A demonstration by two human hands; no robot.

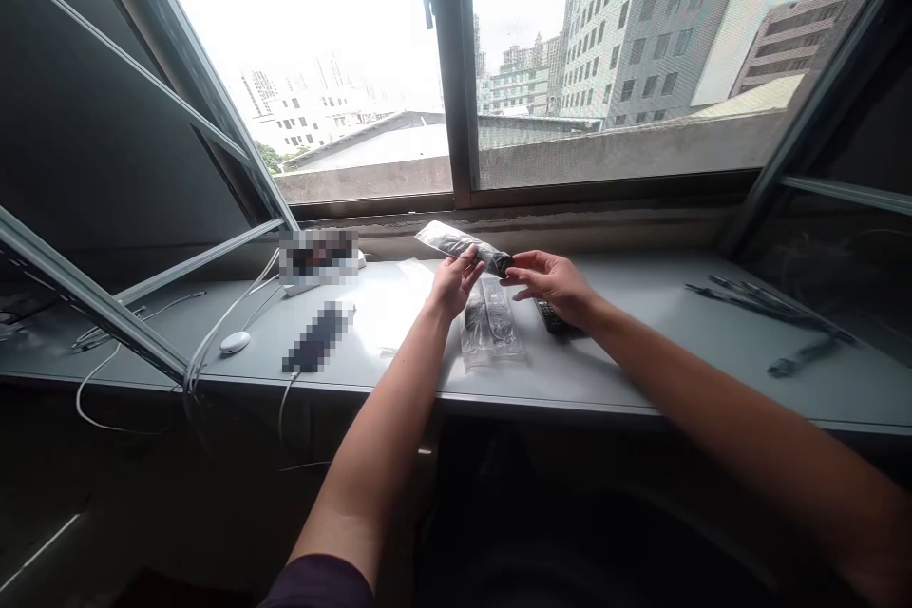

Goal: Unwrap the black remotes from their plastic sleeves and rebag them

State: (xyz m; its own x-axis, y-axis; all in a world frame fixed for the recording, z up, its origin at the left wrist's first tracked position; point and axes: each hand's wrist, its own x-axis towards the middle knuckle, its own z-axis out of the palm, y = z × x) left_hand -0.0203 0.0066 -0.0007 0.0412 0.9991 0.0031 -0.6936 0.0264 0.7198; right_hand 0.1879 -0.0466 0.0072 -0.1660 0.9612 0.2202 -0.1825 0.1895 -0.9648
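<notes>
A dark, elongated object in a clear plastic sleeve is held above the table, tilted down to the right. My left hand grips its middle from below, thumb on top. At its dark right end is my right hand, fingers curved round that end and touching it. Below lie more dark remote-like items in clear plastic bags, flat on the table. Partly hidden under my right hand, a black object with buttons rests on the tabletop.
The white table runs along a window. On its left are a blurred dark device with a cable, a round white puck, a blurred item on a white base and loose cables. Dark rods lie right. Metal frames stand both sides.
</notes>
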